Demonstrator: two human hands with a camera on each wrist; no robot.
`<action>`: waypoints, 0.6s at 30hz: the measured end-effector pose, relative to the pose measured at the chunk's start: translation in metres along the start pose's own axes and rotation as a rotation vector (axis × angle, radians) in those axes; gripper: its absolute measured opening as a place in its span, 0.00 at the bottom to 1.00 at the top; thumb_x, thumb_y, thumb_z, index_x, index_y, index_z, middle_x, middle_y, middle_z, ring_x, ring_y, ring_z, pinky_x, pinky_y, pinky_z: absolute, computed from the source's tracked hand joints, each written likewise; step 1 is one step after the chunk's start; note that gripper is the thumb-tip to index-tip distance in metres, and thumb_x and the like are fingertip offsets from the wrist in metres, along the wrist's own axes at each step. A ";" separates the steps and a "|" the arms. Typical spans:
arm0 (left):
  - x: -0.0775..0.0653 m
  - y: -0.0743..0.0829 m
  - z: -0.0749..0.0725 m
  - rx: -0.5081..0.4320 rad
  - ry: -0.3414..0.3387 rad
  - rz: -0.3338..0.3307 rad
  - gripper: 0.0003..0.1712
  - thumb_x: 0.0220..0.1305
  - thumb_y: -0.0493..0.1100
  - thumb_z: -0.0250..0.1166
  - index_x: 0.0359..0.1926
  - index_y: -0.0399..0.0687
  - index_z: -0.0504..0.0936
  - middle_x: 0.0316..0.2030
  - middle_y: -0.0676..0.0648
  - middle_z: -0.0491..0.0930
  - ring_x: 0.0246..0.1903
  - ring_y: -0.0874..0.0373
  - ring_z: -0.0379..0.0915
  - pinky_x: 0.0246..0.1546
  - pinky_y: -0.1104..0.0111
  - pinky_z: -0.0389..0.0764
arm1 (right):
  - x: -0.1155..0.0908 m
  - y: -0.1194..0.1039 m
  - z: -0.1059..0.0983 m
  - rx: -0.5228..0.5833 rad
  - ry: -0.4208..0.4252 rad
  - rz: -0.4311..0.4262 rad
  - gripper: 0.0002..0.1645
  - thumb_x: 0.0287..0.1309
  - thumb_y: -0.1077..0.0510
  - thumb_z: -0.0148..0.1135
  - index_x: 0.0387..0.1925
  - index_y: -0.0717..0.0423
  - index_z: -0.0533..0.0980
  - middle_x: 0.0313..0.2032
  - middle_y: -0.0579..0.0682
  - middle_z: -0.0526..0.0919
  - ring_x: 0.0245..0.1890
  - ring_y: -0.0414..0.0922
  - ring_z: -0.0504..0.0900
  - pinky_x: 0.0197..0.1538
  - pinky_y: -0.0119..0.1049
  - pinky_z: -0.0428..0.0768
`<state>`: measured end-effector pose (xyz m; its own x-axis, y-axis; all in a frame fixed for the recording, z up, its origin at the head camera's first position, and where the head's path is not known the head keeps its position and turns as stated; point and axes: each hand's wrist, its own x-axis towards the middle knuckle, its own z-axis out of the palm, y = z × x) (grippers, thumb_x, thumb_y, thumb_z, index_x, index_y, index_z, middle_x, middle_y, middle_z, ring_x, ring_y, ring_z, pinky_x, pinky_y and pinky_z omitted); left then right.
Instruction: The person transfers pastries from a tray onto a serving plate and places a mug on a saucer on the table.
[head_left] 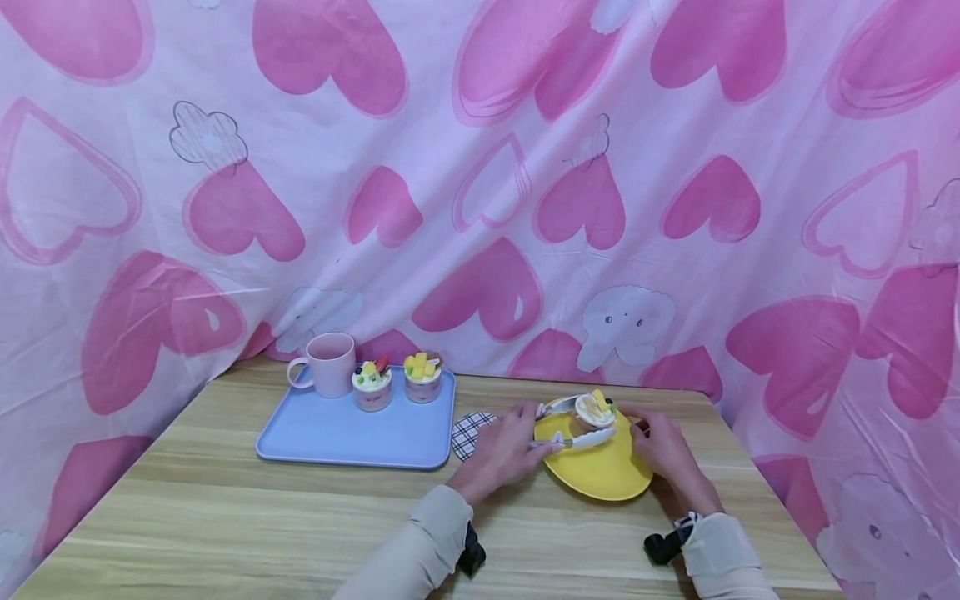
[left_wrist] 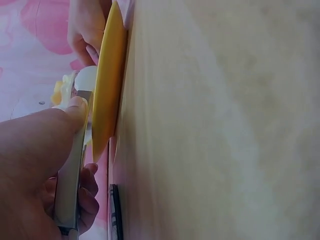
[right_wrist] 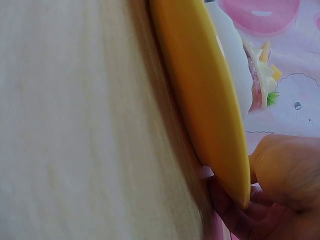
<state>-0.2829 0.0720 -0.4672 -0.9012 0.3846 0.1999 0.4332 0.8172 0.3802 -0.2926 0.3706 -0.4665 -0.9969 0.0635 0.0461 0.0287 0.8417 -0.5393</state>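
Observation:
My left hand [head_left: 504, 443] grips metal tongs [head_left: 592, 438] with white tips, its thumb pressing along one arm in the left wrist view. Between the spread tips stands a dessert cup [head_left: 592, 422] topped with cream and yellow cubes, over the yellow plate [head_left: 600, 477]. At the plate's right side, my right hand [head_left: 666, 454] pinches the rim. The right wrist view shows the thumb above the plate's edge and fingers [right_wrist: 227, 205] under it. A white tong tip [right_wrist: 235, 60] partly hides the cup there.
Left on the wooden table [head_left: 247, 508] lies a blue tray [head_left: 352, 437] bearing a pink mug [head_left: 332, 365] and two more dessert cups, one with berries [head_left: 372, 387], one with yellow cubes [head_left: 423, 379]. A checked coaster [head_left: 467, 433] sits beside the tray. A heart-patterned curtain [head_left: 480, 192] hangs behind.

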 end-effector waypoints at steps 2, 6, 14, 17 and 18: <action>-0.001 0.000 0.001 -0.007 -0.002 -0.004 0.41 0.73 0.72 0.64 0.73 0.50 0.71 0.61 0.47 0.81 0.47 0.53 0.83 0.49 0.58 0.86 | 0.000 0.001 0.000 -0.002 0.001 -0.003 0.27 0.77 0.67 0.52 0.73 0.57 0.76 0.47 0.62 0.84 0.41 0.52 0.79 0.40 0.39 0.80; -0.003 0.000 0.000 -0.025 -0.003 -0.011 0.43 0.73 0.72 0.64 0.74 0.50 0.71 0.60 0.47 0.82 0.46 0.53 0.83 0.47 0.58 0.86 | 0.001 0.000 0.001 -0.007 0.005 -0.003 0.27 0.77 0.67 0.52 0.73 0.57 0.76 0.48 0.63 0.85 0.42 0.53 0.80 0.40 0.40 0.80; -0.007 0.000 -0.005 -0.048 -0.022 -0.017 0.46 0.71 0.73 0.66 0.75 0.49 0.69 0.59 0.47 0.81 0.45 0.56 0.80 0.48 0.59 0.87 | 0.000 -0.001 0.001 -0.013 0.005 0.002 0.27 0.77 0.67 0.52 0.73 0.57 0.75 0.48 0.63 0.84 0.41 0.53 0.79 0.41 0.40 0.80; -0.010 -0.002 -0.007 -0.056 -0.016 -0.008 0.47 0.71 0.73 0.66 0.76 0.48 0.68 0.61 0.46 0.80 0.45 0.56 0.80 0.48 0.59 0.87 | -0.001 -0.001 0.001 -0.010 0.002 0.004 0.27 0.77 0.67 0.52 0.74 0.57 0.75 0.48 0.62 0.84 0.41 0.53 0.79 0.41 0.40 0.80; -0.011 -0.003 -0.008 -0.054 -0.011 -0.004 0.48 0.71 0.73 0.66 0.77 0.47 0.68 0.61 0.46 0.80 0.45 0.56 0.80 0.47 0.59 0.87 | 0.000 -0.001 0.001 -0.009 0.002 0.005 0.27 0.78 0.67 0.52 0.74 0.57 0.75 0.48 0.62 0.84 0.41 0.53 0.79 0.41 0.40 0.80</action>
<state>-0.2743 0.0621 -0.4632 -0.9030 0.3863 0.1880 0.4293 0.7945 0.4296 -0.2923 0.3692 -0.4669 -0.9966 0.0689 0.0455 0.0342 0.8461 -0.5320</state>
